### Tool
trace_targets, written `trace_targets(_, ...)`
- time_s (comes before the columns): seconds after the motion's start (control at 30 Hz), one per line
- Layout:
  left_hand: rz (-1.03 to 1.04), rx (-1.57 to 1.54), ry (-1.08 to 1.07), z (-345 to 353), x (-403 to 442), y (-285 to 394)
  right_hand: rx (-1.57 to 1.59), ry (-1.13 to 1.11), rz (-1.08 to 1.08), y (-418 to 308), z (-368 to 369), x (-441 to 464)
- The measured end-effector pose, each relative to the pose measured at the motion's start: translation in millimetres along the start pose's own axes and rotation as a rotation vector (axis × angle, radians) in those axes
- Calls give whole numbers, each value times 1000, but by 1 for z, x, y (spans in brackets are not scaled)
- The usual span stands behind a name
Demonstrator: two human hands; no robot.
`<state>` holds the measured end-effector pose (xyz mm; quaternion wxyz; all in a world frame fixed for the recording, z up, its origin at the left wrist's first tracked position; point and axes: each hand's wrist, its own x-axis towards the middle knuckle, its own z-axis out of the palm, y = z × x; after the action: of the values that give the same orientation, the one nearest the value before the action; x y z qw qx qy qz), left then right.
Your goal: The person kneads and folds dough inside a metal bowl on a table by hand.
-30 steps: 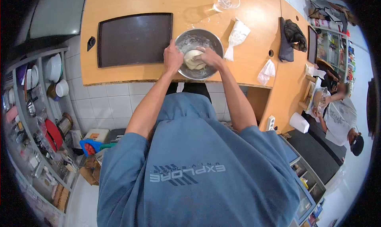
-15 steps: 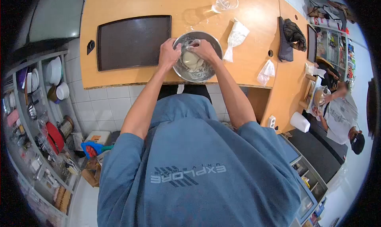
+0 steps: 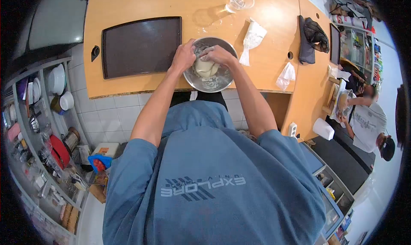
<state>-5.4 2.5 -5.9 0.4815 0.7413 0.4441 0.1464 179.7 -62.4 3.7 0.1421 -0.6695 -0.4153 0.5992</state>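
Observation:
A metal mixing bowl [image 3: 231, 48] stands near the front edge of the table, its inner wall smeared with flour and bits of dough. Pale dough [image 3: 206, 69] lies in it as a lumpy, folded mass. My left hand [image 3: 184, 56] grips the bowl's left rim, fingers over the edge. Inside the bowl, my right hand [image 3: 217, 56] has its fingers curled onto the top of the dough, and floury residue coats the fingertips. Part of the dough is hidden beneath that hand.
Left of the bowl lies a dark baking tray [image 3: 141, 48]. A clear plastic cup [image 3: 242, 1] is at the back, with a bag of white powder [image 3: 255, 34] and a smaller white bag [image 3: 286, 76] to the right. Another person [image 3: 364, 121] handles a bowl at far right.
My right hand has shifted slightly left over the dough, and the dough looks more pressed and folded. The left hand stays at the rim. The view has shifted slightly.

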Motion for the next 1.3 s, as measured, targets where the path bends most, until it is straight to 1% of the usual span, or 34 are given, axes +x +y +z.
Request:
trace_targets(0.07, 3, 42, 10, 0, -1, 2, -80, -5, -77, 6, 2, 1)
trace_targets(0.17, 10, 71, 32, 2, -4, 3, -129, 214, 138, 1, 22, 7)
trace_targets(0.27, 118, 77, 116, 10, -1, -5, -346, 514, 109, -12, 47, -3)
trace_targets(0.3, 85, 78, 108, 9, -1, -1, -342, 588, 88, -13, 56, -6)
trace_targets(0.37, 19, 80, 93, 4, -4, 10, -446, 778, -6, -11, 73, -7)
trace_targets(0.43, 3, 85, 80, 5, -3, 7, -554, 929, -95, -7, 85, -5)
trace_targets(0.53, -12, 94, 63, 7, -2, 6, -619, 929, -106, -4, 89, -2)
trace_targets(0.63, 15, 98, 87, 9, -1, 8, -684, 1053, -257, 6, 90, 10)
trace_targets(0.73, 18, 112, 86, 7, -1, 11, -592, 1024, -248, 11, 88, 19)
trace_targets(0.83, 16, 113, 74, 7, 2, 9, -502, 836, -212, 22, 74, 23)
trace_targets(0.93, 12, 126, 66, 7, 1, 7, -568, 827, -228, 25, 68, 28)
trace_targets(1.03, -14, 152, 92, 9, -4, 7, -492, 813, -265, 21, 67, 24)
trace_targets(1.13, -43, 155, 142, 10, -8, 9, -292, 719, -328, 20, 54, 21)
trace_targets(1.17, -49, 150, 157, 11, -9, 10, -163, 585, -211, 21, 46, 18)
trace_targets(1.27, -22, 118, 138, 10, -11, 11, 275, 479, -75, 20, 20, 15)
trace_targets(1.3, -24, 118, 147, 11, -10, 11, 227, 458, -75, 7, 16, 4)
